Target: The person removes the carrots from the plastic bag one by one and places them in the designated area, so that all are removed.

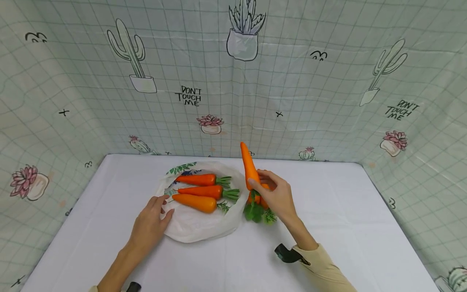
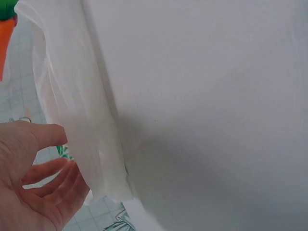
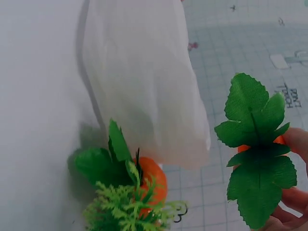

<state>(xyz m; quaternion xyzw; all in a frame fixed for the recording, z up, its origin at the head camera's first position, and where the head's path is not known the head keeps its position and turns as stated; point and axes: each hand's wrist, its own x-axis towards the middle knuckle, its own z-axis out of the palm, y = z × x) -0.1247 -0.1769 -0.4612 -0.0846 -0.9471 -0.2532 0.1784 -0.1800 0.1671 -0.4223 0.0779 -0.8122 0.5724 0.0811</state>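
My left hand [image 1: 147, 225] holds the left rim of a white plastic bag [image 1: 193, 233], thumb and fingers loosely curled at its edge. Three orange carrots lie across the bag's opening: an upper carrot [image 1: 198, 179], a middle carrot [image 1: 204, 191] and a front carrot [image 1: 195, 202]. Right of the bag, my right hand [image 1: 279, 196] pinches another carrot [image 1: 249, 166] between thumb and fingers, its tip up. Broad green leaves [image 3: 260, 144] hang at its lower end. Beneath this hand are more carrots [image 3: 155, 180], one with feathery greens [image 3: 125, 204], partly hidden by the hand.
A white-covered table [image 1: 328, 211] lies under everything. Behind and to both sides hangs a gridded curtain [image 1: 310, 101] with cactus drawings. A black wrist strap piece [image 1: 287, 254] sits at the right sleeve [image 1: 322, 267].
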